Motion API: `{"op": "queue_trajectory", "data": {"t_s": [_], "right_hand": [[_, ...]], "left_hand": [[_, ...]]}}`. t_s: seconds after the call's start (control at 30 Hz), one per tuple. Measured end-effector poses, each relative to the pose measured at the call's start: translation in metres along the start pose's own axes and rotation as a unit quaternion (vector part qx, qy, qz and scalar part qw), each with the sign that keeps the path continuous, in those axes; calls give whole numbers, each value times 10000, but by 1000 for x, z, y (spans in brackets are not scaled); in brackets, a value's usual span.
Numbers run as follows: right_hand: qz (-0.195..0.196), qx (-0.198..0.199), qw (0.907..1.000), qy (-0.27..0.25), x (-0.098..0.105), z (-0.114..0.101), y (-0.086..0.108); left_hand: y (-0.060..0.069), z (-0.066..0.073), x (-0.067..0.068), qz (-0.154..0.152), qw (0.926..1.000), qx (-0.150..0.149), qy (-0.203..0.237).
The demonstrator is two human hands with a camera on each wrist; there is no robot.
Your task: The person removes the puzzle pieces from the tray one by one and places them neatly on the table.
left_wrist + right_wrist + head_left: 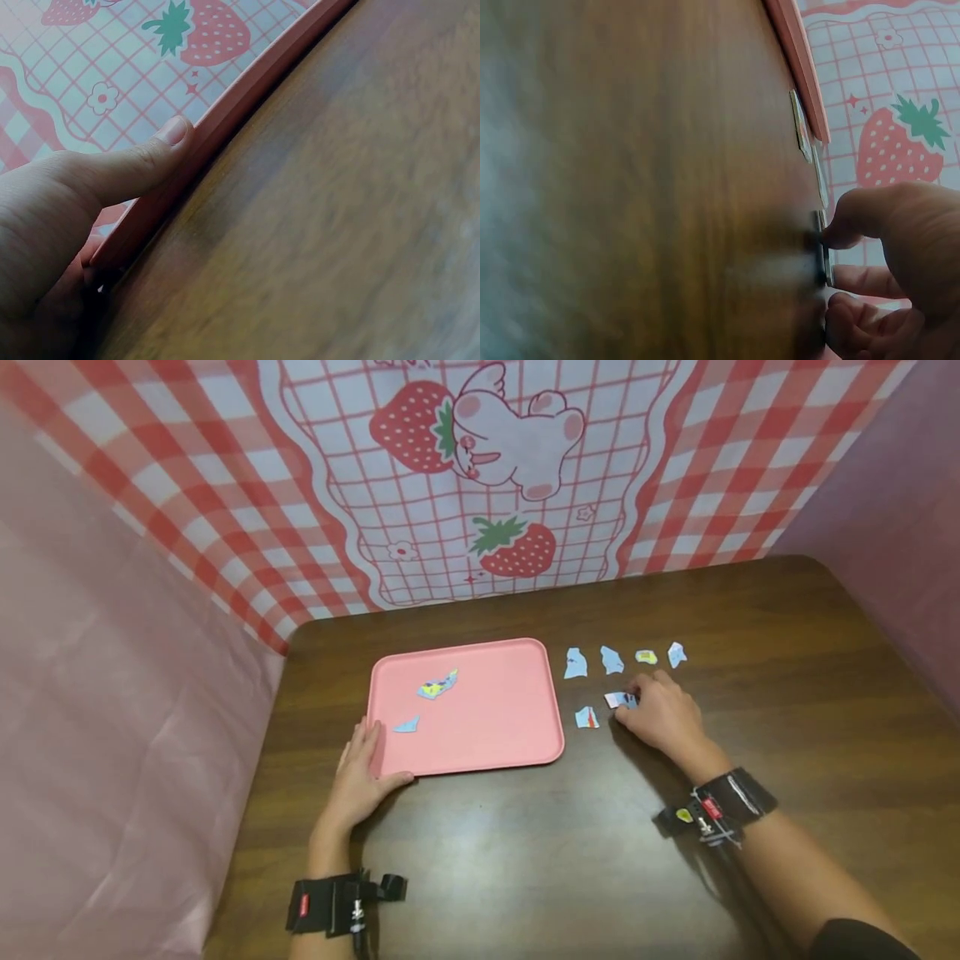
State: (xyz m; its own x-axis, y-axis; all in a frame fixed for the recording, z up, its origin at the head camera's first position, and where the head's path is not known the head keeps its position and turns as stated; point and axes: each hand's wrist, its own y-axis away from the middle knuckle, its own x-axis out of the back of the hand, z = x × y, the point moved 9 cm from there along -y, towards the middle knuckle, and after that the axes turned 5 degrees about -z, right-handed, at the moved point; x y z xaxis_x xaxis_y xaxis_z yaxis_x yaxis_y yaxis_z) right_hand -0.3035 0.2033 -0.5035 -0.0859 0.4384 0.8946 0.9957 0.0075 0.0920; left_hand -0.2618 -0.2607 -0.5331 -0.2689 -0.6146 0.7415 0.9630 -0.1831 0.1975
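I count two pieces (437,685) in tray (480,714), six left out, right hand (662,712) pinching one piece (615,700), left hand (362,781) uncurled against tray.

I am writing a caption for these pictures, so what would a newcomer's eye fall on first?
First, probably, the red-and-white cloth printed with strawberries, behind the brown wooden table. Next, the pink rectangular tray on the table, with the left hand at its left edge. To the tray's right, the right hand pinches a small, pale, flat printed piece.
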Motion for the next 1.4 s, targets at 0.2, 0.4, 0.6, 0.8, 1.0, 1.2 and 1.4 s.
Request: {"op": "queue_trajectory", "data": {"t_s": [0.2,0.4,0.6,0.8,1.0,1.2,1.4], "right_hand": [[-6,57,9999,125,-1,1,0],[-41,486,9985,244,7,1,0],[-90,2392,9693,571,8,-18,5],[-88,2860,9543,862,4,-21,12],[-223,2598,9618,839,3,-22,13],[-79,2431,9648,1003,4,-23,16],[231,2258,9670,1154,5,-24,20]], "left_hand": [[2,-3,-1,42,10000,0,21],[3,-6,-4,5,10000,58,52],[4,-6,-3,-4,10000,85,28],[2,-4,-2,54,10000,-38,-18],[1,-3,-2,54,10000,-41,-4],[-1,0,-1,53,9999,-104,-60],[-1,1,-1,25,10000,-64,-24]]}}
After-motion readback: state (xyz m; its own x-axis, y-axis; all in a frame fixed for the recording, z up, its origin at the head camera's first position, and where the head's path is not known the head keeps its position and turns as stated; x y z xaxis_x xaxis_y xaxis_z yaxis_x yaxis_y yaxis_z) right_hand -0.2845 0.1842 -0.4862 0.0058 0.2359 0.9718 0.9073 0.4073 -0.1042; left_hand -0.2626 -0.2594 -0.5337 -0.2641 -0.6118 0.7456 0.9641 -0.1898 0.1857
